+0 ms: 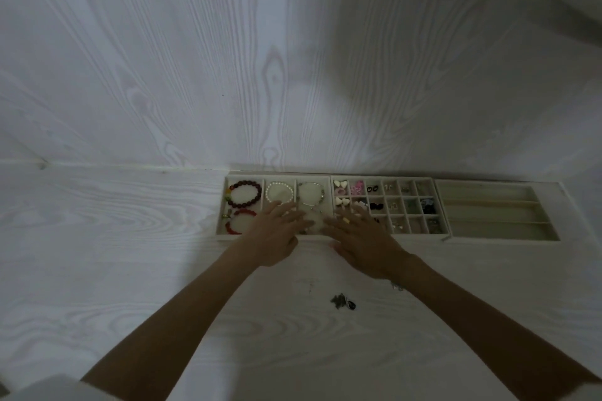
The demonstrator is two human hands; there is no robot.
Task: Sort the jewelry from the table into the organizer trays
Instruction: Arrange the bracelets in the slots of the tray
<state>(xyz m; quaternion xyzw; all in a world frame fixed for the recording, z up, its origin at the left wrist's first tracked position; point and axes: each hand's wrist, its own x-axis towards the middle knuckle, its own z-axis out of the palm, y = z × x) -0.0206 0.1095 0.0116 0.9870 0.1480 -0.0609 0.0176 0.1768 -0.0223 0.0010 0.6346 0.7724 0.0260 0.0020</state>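
Observation:
Three pale organizer trays stand in a row against the wall. The left tray [224, 205] holds a dark red bead bracelet [245, 194], a white pearl bracelet [279, 193], a silver bangle [310, 193] and a bright red bracelet [235, 221]. The middle tray [438, 205] has small cells with earrings and charms. My left hand [277, 234] and my right hand [361, 234] lie with fingers stretched over the front right cell of the left tray, around a pale bracelet [312, 221] that they mostly hide. A small dark pendant [342, 301] lies on the table near me.
The right tray [498, 231] has long slots with thin chains in them. A white wood-grain wall rises just behind the trays. A thin chain piece [311, 285] and a small silver item [396, 285] by my right wrist lie on the white table [114, 270].

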